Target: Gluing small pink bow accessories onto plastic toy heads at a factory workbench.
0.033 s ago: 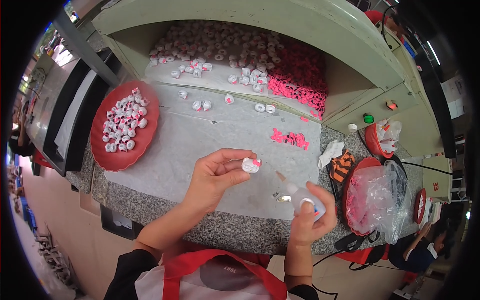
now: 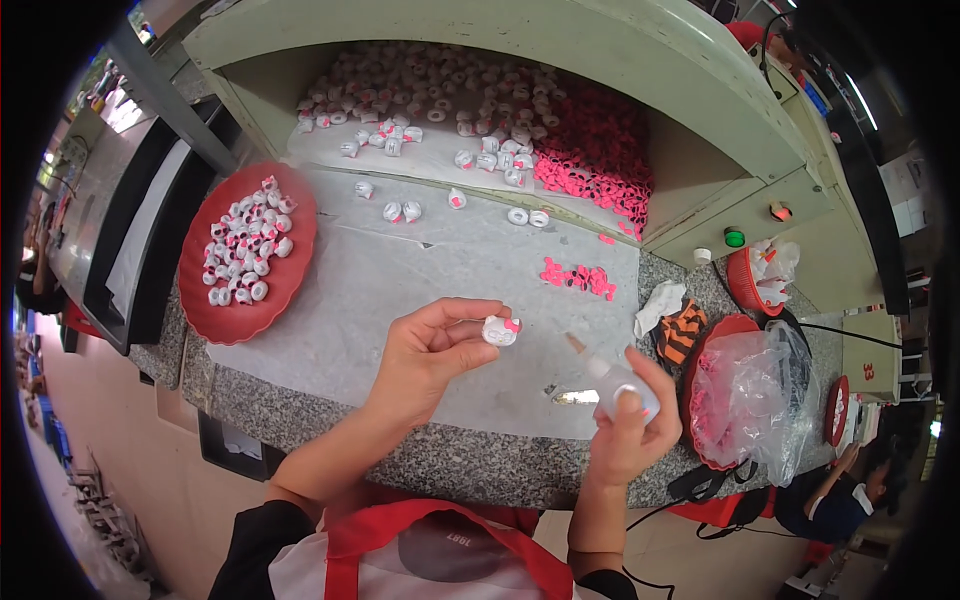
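A small white cat-head-shaped piece with a pink bow (image 2: pixel 501 331) is pinched between the thumb and fingers of my left hand (image 2: pixel 432 350), above the paper sheet. My right hand (image 2: pixel 635 430) is wrapped round a small translucent squeeze bottle (image 2: pixel 622 390). Its thin brownish nozzle tip (image 2: pixel 575 343) points up and left, apart from the white piece. Beyond the hands lies a small pile of pink pieces (image 2: pixel 580 278) on the paper. Several more white pieces (image 2: pixel 403 211) sit farther back, near the booth's edge.
A red scalloped tray (image 2: pixel 196 310) with many white pieces stands at the left. White pieces (image 2: pixel 430 90) and pink pieces (image 2: pixel 600 160) are heaped inside the pale green booth (image 2: pixel 640 40). At the right are an orange-striped cloth (image 2: pixel 682 332), a plastic bag (image 2: pixel 745 390) on a red tray, and a red basket (image 2: pixel 742 285).
My right hand has moved a little to the right with the squeeze bottle, so its tip is farther from the white piece. My left hand has barely moved.
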Motion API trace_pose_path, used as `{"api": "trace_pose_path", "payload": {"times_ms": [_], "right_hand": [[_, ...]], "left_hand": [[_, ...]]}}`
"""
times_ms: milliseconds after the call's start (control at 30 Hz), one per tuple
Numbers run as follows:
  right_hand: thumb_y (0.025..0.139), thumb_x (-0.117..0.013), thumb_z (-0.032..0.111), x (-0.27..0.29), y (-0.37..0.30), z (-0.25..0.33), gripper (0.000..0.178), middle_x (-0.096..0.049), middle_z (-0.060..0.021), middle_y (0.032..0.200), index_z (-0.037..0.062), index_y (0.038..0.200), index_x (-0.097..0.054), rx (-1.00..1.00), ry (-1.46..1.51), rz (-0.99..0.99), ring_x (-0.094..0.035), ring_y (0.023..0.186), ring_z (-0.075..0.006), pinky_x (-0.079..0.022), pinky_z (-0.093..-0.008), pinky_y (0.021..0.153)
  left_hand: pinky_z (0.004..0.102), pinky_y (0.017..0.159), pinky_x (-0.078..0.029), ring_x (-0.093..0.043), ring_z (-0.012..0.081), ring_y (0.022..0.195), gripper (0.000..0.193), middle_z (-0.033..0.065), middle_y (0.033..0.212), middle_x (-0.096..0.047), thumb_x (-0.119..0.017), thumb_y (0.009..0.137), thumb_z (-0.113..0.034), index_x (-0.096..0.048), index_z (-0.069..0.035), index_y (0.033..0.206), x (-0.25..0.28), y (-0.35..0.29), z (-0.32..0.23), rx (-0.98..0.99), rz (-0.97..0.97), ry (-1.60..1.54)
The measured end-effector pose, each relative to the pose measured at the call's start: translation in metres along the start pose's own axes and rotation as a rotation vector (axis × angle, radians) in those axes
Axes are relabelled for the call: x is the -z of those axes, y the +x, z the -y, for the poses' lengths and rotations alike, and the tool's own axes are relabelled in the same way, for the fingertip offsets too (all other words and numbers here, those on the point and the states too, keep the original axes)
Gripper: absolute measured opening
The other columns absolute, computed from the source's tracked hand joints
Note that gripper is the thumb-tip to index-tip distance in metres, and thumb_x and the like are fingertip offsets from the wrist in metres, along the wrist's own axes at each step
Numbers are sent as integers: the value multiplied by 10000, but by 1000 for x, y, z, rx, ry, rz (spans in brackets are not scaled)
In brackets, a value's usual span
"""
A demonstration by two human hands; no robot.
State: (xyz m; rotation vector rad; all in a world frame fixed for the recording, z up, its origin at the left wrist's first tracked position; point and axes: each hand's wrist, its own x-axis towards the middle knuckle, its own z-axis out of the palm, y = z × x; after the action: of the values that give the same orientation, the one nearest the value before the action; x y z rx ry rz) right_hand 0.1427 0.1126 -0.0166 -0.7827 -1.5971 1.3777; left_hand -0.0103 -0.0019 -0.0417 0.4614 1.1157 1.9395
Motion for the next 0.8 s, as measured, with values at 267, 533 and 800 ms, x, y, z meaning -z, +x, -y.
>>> {"api": "trace_pose_path", "payload": {"times_ms": [267, 533, 800], "right_hand": [[699, -550, -1, -13, 72, -57, 221, -508, -46, 788, 12, 910, -484, -424, 27, 270, -553, 649, -147, -491, -261, 547], [705, -529, -103, -18, 26, -14, 394, -538, -72, 801, 19, 1053, -392, -85, -79, 376, -546, 683, -125, -470, -226, 632], [625, -630, 30, -9, 8, 1, 264, -617, -132, 740, -38, 875, -579, 471, -214, 217, -603, 588, -179, -474, -247, 531]], "left_hand": [[300, 866, -423, -551, 216, 1001, 357, 125, 1037, -573, -553, 725, 117, -522, 17, 1067, -1, -1, -1, 59, -29, -27], [317, 877, -425, -547, 236, 1008, 387, 120, 1075, -560, -583, 747, 45, -505, -4, 1123, 9, 4, 8, 45, 12, -130], [353, 875, -431, -544, 265, 1014, 396, 135, 1099, -548, -575, 776, -2, -487, -25, 1161, 2, 5, 8, 60, 21, -105]]}}
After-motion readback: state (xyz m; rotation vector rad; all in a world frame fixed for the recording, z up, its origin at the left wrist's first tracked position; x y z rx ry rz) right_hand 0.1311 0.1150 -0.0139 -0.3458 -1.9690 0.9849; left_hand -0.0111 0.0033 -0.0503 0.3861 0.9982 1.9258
